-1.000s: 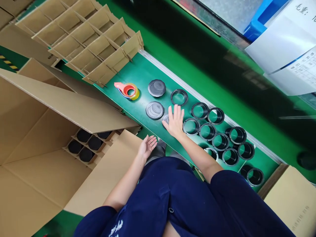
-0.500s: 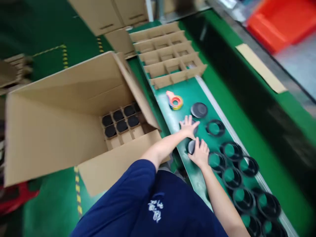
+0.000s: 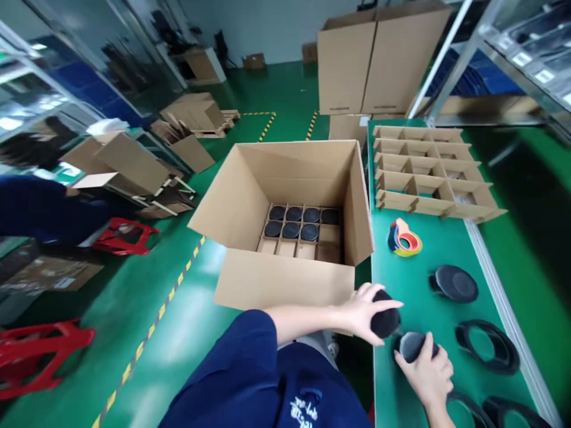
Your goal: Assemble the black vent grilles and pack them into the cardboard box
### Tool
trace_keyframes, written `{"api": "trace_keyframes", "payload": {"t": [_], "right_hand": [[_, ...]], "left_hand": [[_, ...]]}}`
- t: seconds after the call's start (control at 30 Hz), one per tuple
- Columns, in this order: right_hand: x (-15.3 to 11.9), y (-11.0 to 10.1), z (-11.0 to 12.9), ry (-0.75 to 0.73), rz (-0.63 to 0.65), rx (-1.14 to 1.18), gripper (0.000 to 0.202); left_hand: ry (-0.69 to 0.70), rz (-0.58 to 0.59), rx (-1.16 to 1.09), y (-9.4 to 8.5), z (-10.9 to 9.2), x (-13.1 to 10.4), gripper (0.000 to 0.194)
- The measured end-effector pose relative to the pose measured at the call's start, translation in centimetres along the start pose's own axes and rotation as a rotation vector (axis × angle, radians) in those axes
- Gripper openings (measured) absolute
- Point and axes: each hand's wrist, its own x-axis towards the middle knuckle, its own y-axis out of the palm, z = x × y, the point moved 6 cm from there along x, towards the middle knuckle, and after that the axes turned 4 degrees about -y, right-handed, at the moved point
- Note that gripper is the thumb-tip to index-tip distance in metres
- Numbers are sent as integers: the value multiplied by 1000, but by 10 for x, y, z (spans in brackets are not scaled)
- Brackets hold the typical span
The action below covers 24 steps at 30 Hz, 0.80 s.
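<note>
My left hand [image 3: 366, 312] is wrapped round a black round part [image 3: 385, 316] near the left edge of the green table. Just to its right, my right hand [image 3: 427, 367] grips a second black part with a greyish top [image 3: 411, 346]. Farther right on the table lie a lidded black part [image 3: 455, 283] and an open black ring [image 3: 487, 346], with several more rings at the bottom edge. The open cardboard box [image 3: 289, 276] left of the table holds several black round parts [image 3: 291, 230] in the cells of a divider.
A tape roll dispenser [image 3: 405, 239] and a cardboard divider grid [image 3: 435, 169] lie on the table [image 3: 388, 380]. Tall cartons [image 3: 383, 65] stand behind. At the left are red stools [image 3: 127, 236], more boxes [image 3: 129, 163] and a person's dark sleeve [image 3: 44, 208].
The view has swung left and up, bringing the room into sight. My left hand has moved toward the box side with a black part in its grasp; my right hand remains on its part.
</note>
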Motion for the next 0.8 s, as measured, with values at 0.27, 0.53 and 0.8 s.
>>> {"api": "trace_keyframes", "payload": {"t": [0.27, 0.53, 0.8], "right_hand": [[0, -64, 85, -224, 392, 442, 113], [73, -74, 337, -603, 338, 438, 118], [254, 185, 424, -153, 495, 35, 116]], "left_hand": [[-614, -831, 39, -168, 137, -194, 100], [-959, -910, -53, -247, 279, -206, 106], [-1091, -601, -27, -258, 413, -189, 108]]}}
